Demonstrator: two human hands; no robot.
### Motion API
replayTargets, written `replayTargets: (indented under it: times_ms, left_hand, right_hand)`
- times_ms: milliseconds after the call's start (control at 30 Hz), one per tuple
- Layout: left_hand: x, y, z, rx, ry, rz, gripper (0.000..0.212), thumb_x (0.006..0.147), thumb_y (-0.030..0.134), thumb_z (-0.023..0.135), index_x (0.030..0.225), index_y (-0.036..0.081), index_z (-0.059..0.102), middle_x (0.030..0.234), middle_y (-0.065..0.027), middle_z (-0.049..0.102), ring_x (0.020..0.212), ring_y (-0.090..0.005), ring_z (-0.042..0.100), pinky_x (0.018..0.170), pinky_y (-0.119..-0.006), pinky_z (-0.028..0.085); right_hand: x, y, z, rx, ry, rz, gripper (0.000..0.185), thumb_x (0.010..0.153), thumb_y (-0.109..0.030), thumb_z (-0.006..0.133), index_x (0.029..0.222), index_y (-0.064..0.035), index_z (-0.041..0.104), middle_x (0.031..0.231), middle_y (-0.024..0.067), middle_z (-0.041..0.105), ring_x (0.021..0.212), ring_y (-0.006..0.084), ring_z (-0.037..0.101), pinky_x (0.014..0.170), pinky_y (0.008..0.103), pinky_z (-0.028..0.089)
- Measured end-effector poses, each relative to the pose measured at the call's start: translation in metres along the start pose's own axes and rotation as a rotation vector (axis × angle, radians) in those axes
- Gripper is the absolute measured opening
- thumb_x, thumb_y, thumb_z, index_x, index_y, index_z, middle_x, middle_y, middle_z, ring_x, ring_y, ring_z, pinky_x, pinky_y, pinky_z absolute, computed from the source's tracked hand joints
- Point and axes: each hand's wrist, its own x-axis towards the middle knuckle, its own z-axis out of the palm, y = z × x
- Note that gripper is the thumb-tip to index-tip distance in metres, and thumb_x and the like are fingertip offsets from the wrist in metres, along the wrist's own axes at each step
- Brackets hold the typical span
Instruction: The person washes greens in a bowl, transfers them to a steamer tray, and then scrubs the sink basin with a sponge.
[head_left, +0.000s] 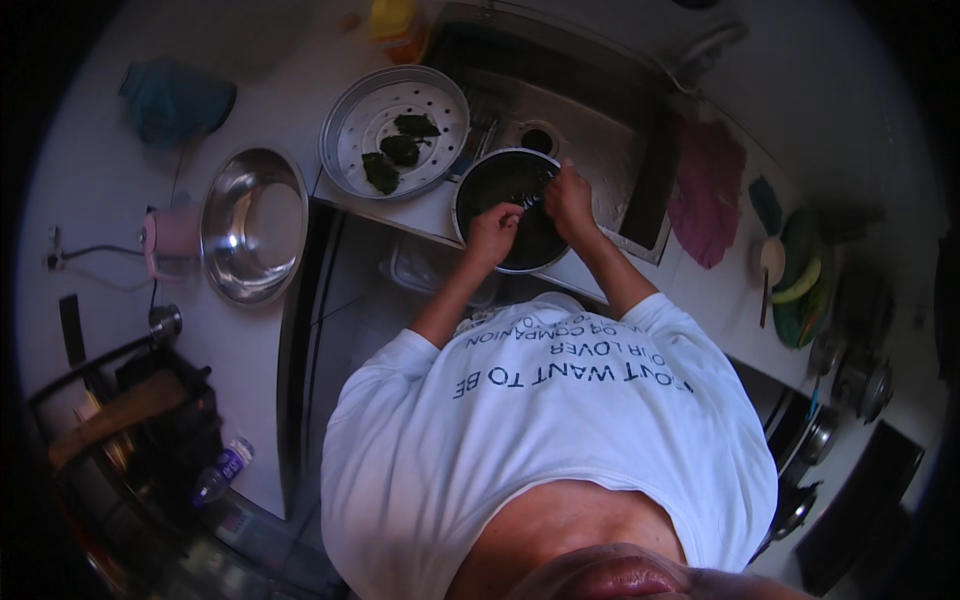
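A round metal-rimmed pot (480, 180) of dark greenish liquid sits at the counter's front edge, partly over the sink. My left hand (495, 231) is above its near side, fingertips drawn together; whether anything thin is between them cannot be made out. At the pot's right rim is my right hand (568, 195), its fingers curled and partly hidden, so its hold is unclear. Light glints on the liquid between both hands. Left of the pot, a perforated metal steamer tray (356, 124) holds several dark green leafy clumps (401, 150), laid apart from one another.
The steel sink (592, 142) lies behind the pot. A steel basin (274, 217) and pink kettle (171, 232) stand left, near a gas stove (180, 405) and plastic bottle (225, 472). On the right are a pink cloth (707, 191) and a green tray (796, 315) with vegetables.
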Motion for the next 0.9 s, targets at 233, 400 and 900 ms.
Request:
replayTargets:
  times_ms: [233,400,900]
  left_hand:
    - [0.0,0.012,0.0,0.09,-0.032,0.089,0.016,0.073,0.0,0.051,0.088,0.003,0.057,0.08,-0.0124,0.059,0.071,-0.0212,0.059,0.064,-0.027,0.045]
    - [0.001,0.01,0.002,0.047,0.022,0.152,0.011,0.071,0.002,0.051,0.08,0.003,0.056,0.076,-0.0149,0.057,0.07,-0.0312,0.056,0.06,-0.035,0.045]
    - [-0.001,0.004,-0.012,0.12,-0.018,0.117,0.017,0.069,0.003,0.051,0.084,0.002,0.06,0.08,-0.0177,0.058,0.075,-0.0326,0.056,0.067,-0.038,0.045]
  right_hand:
    - [0.019,0.009,-0.001,-0.263,0.107,-0.156,0.037,0.087,-0.033,0.035,0.055,-0.0146,0.033,0.043,-0.0021,0.028,0.032,0.0103,0.026,0.031,0.0256,0.02]
    - [0.022,0.01,0.001,-0.361,0.038,-0.148,0.038,0.085,-0.033,0.036,0.053,-0.0122,0.037,0.043,-0.0001,0.034,0.033,0.0126,0.033,0.033,0.0267,0.024]
    - [0.053,-0.016,0.124,-0.494,-0.46,-0.476,0.016,0.087,-0.019,0.038,0.091,-0.0037,0.043,0.067,0.005,0.048,0.054,0.0101,0.05,0.042,0.0204,0.037]
